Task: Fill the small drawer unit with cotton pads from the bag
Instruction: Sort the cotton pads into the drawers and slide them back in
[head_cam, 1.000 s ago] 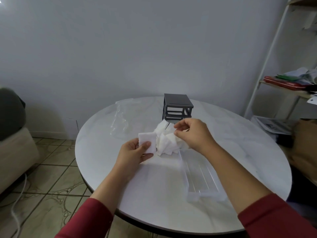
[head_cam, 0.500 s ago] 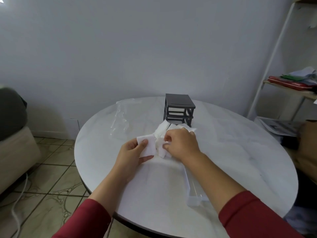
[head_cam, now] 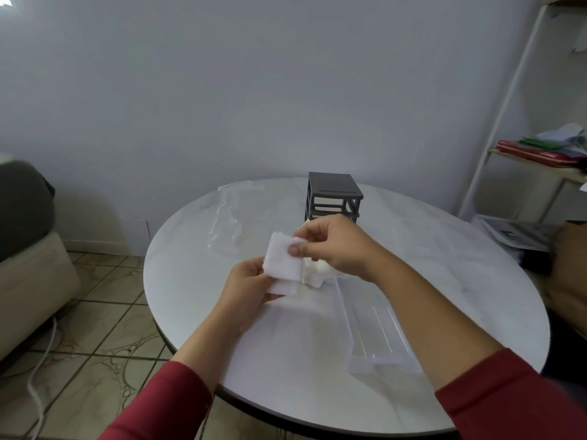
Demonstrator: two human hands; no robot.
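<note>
My left hand (head_cam: 246, 285) holds a small stack of white cotton pads (head_cam: 283, 270) above the table. My right hand (head_cam: 333, 244) pinches the top pad of that stack at its upper right corner. Behind the stack a loose heap of cotton pads (head_cam: 314, 274) lies on the table, partly hidden by my right hand. The dark grey drawer unit frame (head_cam: 333, 198) stands behind them with its slots empty. A clear plastic drawer (head_cam: 378, 331) lies on the table under my right forearm. The empty clear bag (head_cam: 230, 217) lies at the table's far left.
The round white marble table (head_cam: 476, 281) carries everything. A white shelf frame (head_cam: 508, 100) with books and papers stands at the right. A beige sofa (head_cam: 28, 274) and a white cable (head_cam: 41, 369) are on the tiled floor to the left.
My right hand lifted a pad from the heap and brought it left onto the stack in my left hand. The left hand has stayed about where it was.
</note>
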